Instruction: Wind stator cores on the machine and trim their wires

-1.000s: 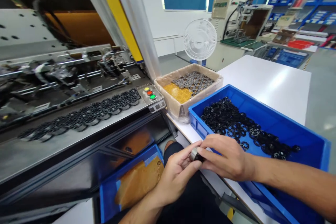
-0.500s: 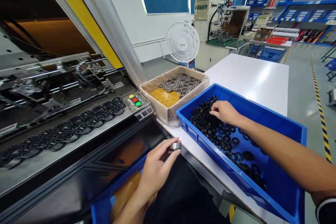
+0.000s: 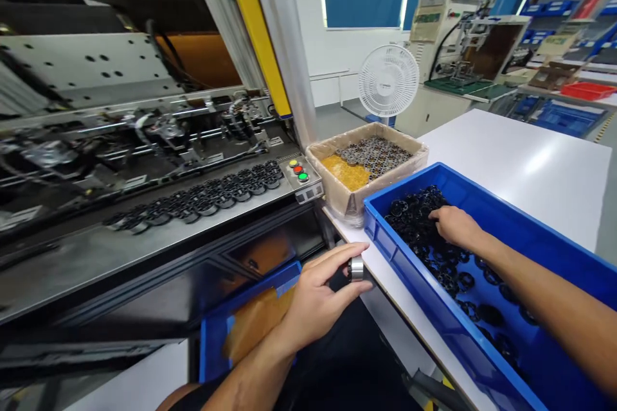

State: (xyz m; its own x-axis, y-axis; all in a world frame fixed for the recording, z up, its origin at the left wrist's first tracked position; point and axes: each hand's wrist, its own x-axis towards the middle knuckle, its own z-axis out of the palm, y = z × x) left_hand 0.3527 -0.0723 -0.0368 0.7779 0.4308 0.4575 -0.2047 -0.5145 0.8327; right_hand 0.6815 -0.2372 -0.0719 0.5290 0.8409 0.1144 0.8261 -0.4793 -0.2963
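My left hand point(image 3: 321, 298) pinches a small silver metal ring point(image 3: 357, 268) between thumb and fingers, just off the near edge of the white table point(image 3: 520, 160). My right hand point(image 3: 453, 225) reaches into the blue bin point(image 3: 486, 205) and rests, fingers curled down, on the pile of black ring-shaped plastic parts point(image 3: 434, 237). Whether it grips one is hidden.
A lined cardboard box point(image 3: 369, 164) with grey parts and yellow material stands behind the bin. Left is a machine with a row of black parts point(image 3: 202, 196) on its ledge and a button panel point(image 3: 301, 173). A lower blue bin point(image 3: 250, 321) sits near my knees. A white fan point(image 3: 388, 80) stands behind.
My hands parted: the right left the silver ring and reached into the blue bin's black parts. The left kept the ring and turned it slightly.
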